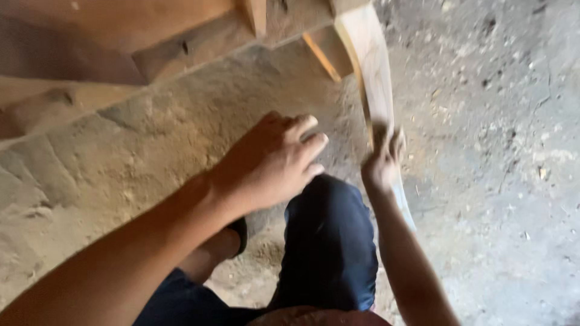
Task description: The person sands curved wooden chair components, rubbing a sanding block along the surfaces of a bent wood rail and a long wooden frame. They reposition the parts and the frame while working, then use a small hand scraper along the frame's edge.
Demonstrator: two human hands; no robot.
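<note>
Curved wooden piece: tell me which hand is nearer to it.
Right. The right hand grips the curved wooden piece; the left hand hovers apart, over the sawdust.

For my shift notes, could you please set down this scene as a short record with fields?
Setting: dusty concrete floor with a raised, sawdust-covered slab
Left hand: left hand hangs palm down over the slab, fingers loosely curled, holding nothing
Right hand: right hand grips a curved wooden piece; blurred, so the finger hold is unclear
Wooden piece: pale, runs from the hand up to a wooden frame at the top
Person: dark blue trousers, knee bent between the arms, dark shoe on the sawdust
</note>
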